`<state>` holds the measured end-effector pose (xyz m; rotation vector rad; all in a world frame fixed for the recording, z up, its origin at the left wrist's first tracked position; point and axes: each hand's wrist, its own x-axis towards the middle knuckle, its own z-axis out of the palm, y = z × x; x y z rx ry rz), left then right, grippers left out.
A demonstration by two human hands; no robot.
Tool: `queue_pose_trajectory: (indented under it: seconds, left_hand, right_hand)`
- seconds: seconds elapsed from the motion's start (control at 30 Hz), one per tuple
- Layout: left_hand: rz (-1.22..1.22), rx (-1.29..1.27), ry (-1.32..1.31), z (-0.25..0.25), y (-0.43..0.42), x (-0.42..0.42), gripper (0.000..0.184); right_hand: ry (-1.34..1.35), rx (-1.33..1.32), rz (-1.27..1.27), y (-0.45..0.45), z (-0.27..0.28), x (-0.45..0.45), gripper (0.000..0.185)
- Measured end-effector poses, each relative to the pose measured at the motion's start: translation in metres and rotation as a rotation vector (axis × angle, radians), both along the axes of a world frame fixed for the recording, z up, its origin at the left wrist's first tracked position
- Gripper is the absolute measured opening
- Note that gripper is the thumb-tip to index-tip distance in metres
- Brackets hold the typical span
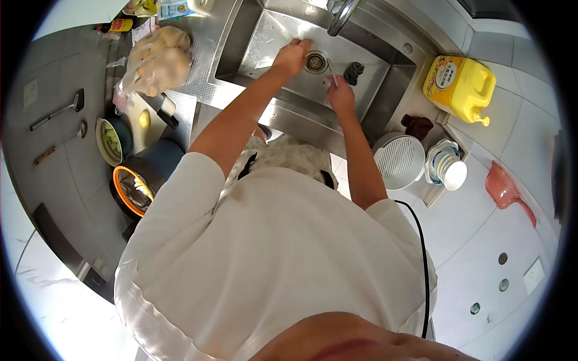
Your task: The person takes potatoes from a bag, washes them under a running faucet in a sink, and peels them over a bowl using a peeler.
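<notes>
In the sink basin (265,45), my left hand (293,55) is low over the bottom, left of the drain (315,62). Its fingers are curled together, and what they hold, if anything, I cannot make out. On the drain's other side, my right hand (341,95) is closed around a thin, pale, stick-like thing (331,69) whose far end points to the drain's edge. Just right of that hand lies a dark, crumpled scouring pad (353,73). The metal faucet (343,17) reaches over the basin from the back.
Left of the sink are a bag of round, pale brown items (159,60), a cutting board (152,125), a bowl of green pieces (113,141) and a lined bin (129,189). To the right are a yellow jug (460,87), a white colander (398,159) and stacked bowls (448,168).
</notes>
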<state>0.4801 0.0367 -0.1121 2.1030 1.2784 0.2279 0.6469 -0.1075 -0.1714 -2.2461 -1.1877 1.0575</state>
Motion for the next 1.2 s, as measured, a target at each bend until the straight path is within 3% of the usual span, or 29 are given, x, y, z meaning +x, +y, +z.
queue_pose_trajectory:
  seconds: [0.03, 0.1, 0.13, 0.17, 0.2, 0.23, 0.27, 0.33, 0.37, 0.43, 0.47, 0.5, 0.63, 0.8, 0.9, 0.97, 1.07, 1.2]
  left_hand:
    - [0.003, 0.002, 0.002, 0.007, -0.004, -0.003, 0.052]
    - [0.032, 0.325, -0.372, 0.008, -0.002, -0.004, 0.049]
    - [0.069, 0.162, -0.131, -0.003, -0.004, -0.011, 0.047]
    - [0.072, 0.160, -0.140, -0.030, 0.001, -0.024, 0.047]
    - [0.118, -0.400, 0.013, -0.063, 0.012, -0.039, 0.045]
    - [0.159, -0.958, 0.164, -0.080, 0.015, -0.044, 0.043]
    - [0.178, -0.953, 0.147, -0.076, 0.005, -0.048, 0.043]
    - [0.147, -0.056, -0.067, -0.050, -0.013, -0.061, 0.041]
    - [0.173, -0.039, -0.064, -0.031, -0.018, -0.069, 0.041]
    - [0.500, -0.744, -0.839, 0.026, -0.035, -0.083, 0.040]
    - [0.671, -0.838, -0.935, 0.065, -0.045, -0.092, 0.042]
    - [0.752, -0.813, -0.980, 0.103, -0.054, -0.107, 0.044]
    - [0.870, -0.606, -1.090, 0.179, -0.092, -0.198, 0.040]
    - [0.952, -0.369, -1.268, 0.232, -0.172, -0.331, 0.051]
    - [0.928, -0.271, -1.365, 0.246, -0.231, -0.393, 0.065]
    - [0.937, -0.210, -1.380, 0.247, -0.264, -0.431, 0.070]
    - [1.139, -0.210, -1.261, 0.248, -0.312, -0.464, 0.069]
    - [1.134, -0.118, -1.187, 0.230, -0.354, -0.498, 0.067]
  right_hand:
    - [0.036, 0.052, -0.008, 0.003, 0.018, -0.002, 0.025]
    - [0.064, 0.114, -0.030, 0.007, 0.033, -0.006, 0.026]
    - [0.105, 0.128, -0.058, 0.009, 0.041, -0.009, 0.025]
    - [0.146, 0.133, -0.078, 0.006, 0.047, -0.009, 0.024]
    - [0.136, 0.129, -0.069, -0.001, 0.037, -0.005, 0.024]
    - [-0.080, -0.110, 0.161, -0.007, 0.015, 0.003, 0.026]
    - [-0.298, -0.339, 0.394, -0.006, 0.003, 0.009, 0.028]
    - [-0.264, -0.218, 0.369, -0.002, 0.017, 0.010, 0.030]
    - [-0.218, -0.123, 0.334, -0.002, 0.024, 0.005, 0.033]
    - [-0.152, 0.036, 0.283, 0.002, 0.050, -0.013, 0.032]
    - [0.022, 0.060, 0.262, 0.013, 0.086, -0.026, 0.032]
    - [0.197, 0.082, 0.243, 0.024, 0.118, -0.041, 0.031]
    - [0.281, 0.265, 0.524, 0.045, 0.181, -0.112, 0.029]
    - [0.480, 0.373, 0.787, 0.049, 0.247, -0.233, 0.029]
    - [0.662, 0.408, 0.908, 0.025, 0.276, -0.314, 0.026]
    - [0.625, 0.407, 1.039, 0.004, 0.289, -0.365, 0.024]
    - [0.566, 0.612, 1.179, -0.038, 0.297, -0.437, 0.024]
    - [0.471, 0.557, 1.343, -0.081, 0.306, -0.494, 0.027]
